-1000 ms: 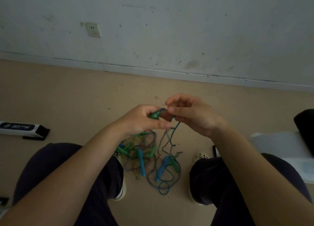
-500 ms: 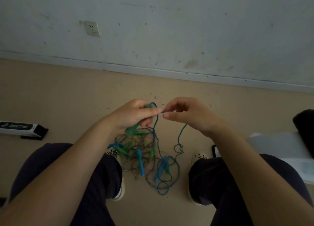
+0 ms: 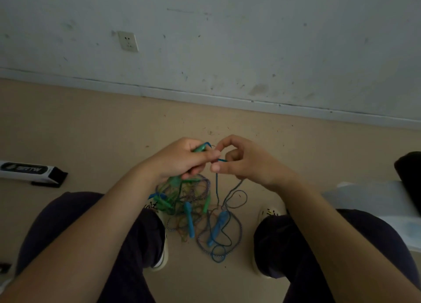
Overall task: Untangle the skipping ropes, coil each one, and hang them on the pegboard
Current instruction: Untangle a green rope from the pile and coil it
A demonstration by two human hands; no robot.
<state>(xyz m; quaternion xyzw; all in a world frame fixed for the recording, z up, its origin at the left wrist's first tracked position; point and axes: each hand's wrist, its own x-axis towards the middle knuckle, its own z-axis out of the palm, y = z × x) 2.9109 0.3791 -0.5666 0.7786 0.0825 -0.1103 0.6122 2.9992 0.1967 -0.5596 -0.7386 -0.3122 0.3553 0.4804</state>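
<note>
Tangled blue and green skipping ropes (image 3: 200,214), heaped on floor, strands lifted

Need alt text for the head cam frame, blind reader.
Seated person's left hand grips a green handle while the right hand pinches a blue cord, above tangled skipping ropes on the floor between their feet.

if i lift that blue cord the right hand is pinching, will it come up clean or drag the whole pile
Probably floppy: the blue cord hangs limp from the right hand and curls into loose loops below. It likely drags the pile, since it runs into crossed ropes and handles on the floor. It looks thin and light, so the left hand, gripping a green handle, may need to steady things.
</note>
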